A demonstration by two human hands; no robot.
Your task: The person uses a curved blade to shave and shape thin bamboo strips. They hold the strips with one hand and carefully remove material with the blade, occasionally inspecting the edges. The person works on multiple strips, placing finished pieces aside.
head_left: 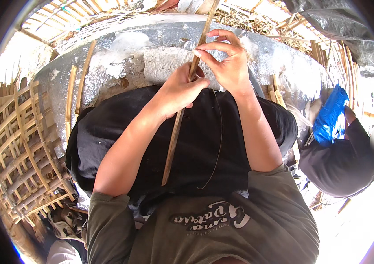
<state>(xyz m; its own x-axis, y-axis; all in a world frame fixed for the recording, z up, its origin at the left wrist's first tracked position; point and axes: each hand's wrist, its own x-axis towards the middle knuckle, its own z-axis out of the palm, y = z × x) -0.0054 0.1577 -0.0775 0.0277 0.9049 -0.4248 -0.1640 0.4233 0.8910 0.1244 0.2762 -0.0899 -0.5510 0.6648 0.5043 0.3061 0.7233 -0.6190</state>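
A long, flat bamboo strip (173, 147) runs slantwise across my lap, its upper end going out at the top of the picture. My left hand (176, 90) is wrapped round it near the middle. Higher up, my right hand (227, 61) pinches at the strip with thumb and forefinger, the other fingers bent and raised. Below my hands a thin, curved strand (220, 132) hangs over the black cloth (121, 127) on my lap; where its upper end goes is hidden near my fingers.
A pale block (160, 64) lies beyond my knees on a grey sheet (275, 57). Two bamboo slats (84, 77) lean at left, near a woven bamboo lattice (24, 145). At right sits another person (341, 163) in dark clothes beside a blue plastic bag (331, 115).
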